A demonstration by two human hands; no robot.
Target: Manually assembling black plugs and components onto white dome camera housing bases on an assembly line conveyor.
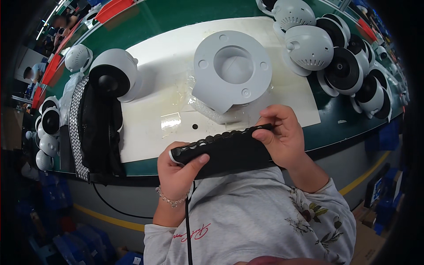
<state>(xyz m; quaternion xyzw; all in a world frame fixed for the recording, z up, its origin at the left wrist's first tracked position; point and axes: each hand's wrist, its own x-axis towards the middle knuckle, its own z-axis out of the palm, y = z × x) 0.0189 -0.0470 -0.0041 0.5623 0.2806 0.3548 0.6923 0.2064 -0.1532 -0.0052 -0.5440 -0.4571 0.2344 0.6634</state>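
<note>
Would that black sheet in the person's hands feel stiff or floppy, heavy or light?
The black sheet probably bends fairly easily: its left end looks curled. It is likely light, since the left hand and right hand hold just its ends.

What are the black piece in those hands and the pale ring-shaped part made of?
The black piece: perhaps fabric or soft plastic, judging by its dull, dark face. The pale ring-shaped part: probably moulded plastic, matte, with neat round recesses.

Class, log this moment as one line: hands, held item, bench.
left hand: holds black piece, left end | right hand: pinches right end | bench: white ring fixture, white cameras both sides
</note>
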